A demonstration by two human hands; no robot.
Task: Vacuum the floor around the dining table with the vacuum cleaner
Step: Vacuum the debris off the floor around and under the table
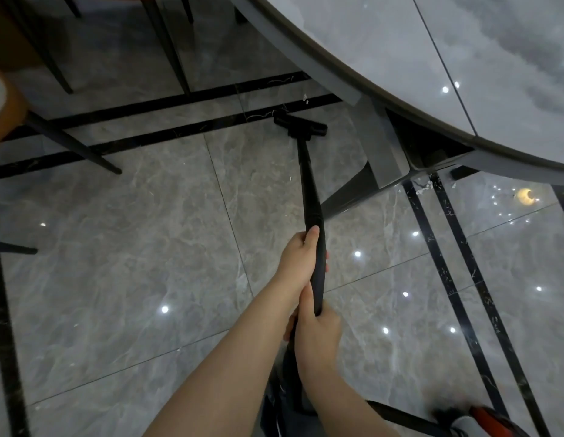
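Both hands wrap the vacuum cleaner's matte black wand [309, 184]: the left hand [301, 258] grips farther along, the right hand [318, 334] nearer. The flat T-shaped floor head [301, 123] rests on glossy grey marble-look tile by the dining table [400, 58]. White scraps [305, 98] beyond the head and more specks [424, 187] at the right suggest work remains.

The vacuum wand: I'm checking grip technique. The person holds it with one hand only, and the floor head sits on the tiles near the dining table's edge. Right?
Not quite. The head view shows both hands on the vacuum wand: the left hand higher up, the right hand below it. The floor head does sit on the tiles near the dining table.
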